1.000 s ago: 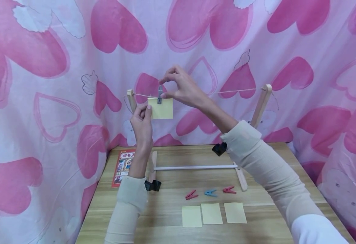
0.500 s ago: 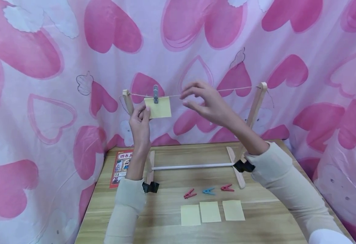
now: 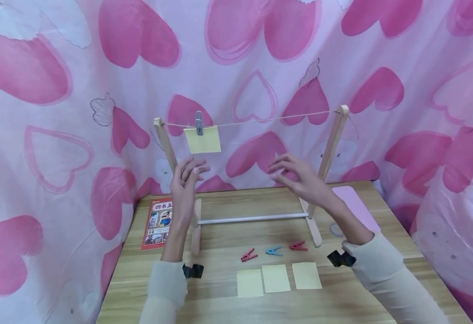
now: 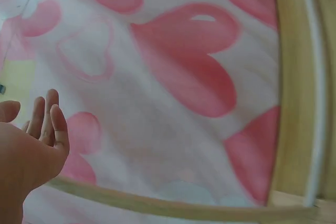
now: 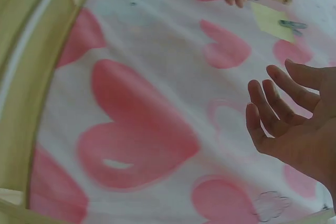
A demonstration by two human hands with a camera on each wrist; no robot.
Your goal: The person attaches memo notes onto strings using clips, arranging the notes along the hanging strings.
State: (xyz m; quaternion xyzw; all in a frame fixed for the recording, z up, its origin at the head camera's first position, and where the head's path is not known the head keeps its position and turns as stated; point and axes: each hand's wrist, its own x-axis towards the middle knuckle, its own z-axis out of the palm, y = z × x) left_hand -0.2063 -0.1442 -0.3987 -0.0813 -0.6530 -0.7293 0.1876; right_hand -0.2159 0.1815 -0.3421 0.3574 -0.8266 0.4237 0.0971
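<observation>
A yellow sticky note (image 3: 204, 141) hangs from the string (image 3: 256, 121) near its left end, held there by a grey clothespin (image 3: 199, 123). Just below the note, apart from it, is my left hand (image 3: 185, 186), fingers loosely bent around nothing. My right hand (image 3: 301, 180) hovers beneath the string on the right, fingers spread and holding nothing; the right wrist view shows that palm bare too. On the table lie a red clothespin (image 3: 249, 255), a blue clothespin (image 3: 274, 251) and another red clothespin (image 3: 298, 245). Nearer me are three sticky notes (image 3: 276, 278) in a row.
The string runs between two wooden posts (image 3: 333, 146), joined low down by a white rod (image 3: 252, 218). A red-bordered picture booklet (image 3: 155, 225) lies at the left. At the right are a pink flat sheet (image 3: 355, 207) and a grey ring (image 3: 335, 229). A heart-print curtain (image 3: 256, 45) hangs behind.
My right hand let go of the clothespin and moved right and down. After that my left hand released the sticky note and dropped slightly. The note stays clipped to the string.
</observation>
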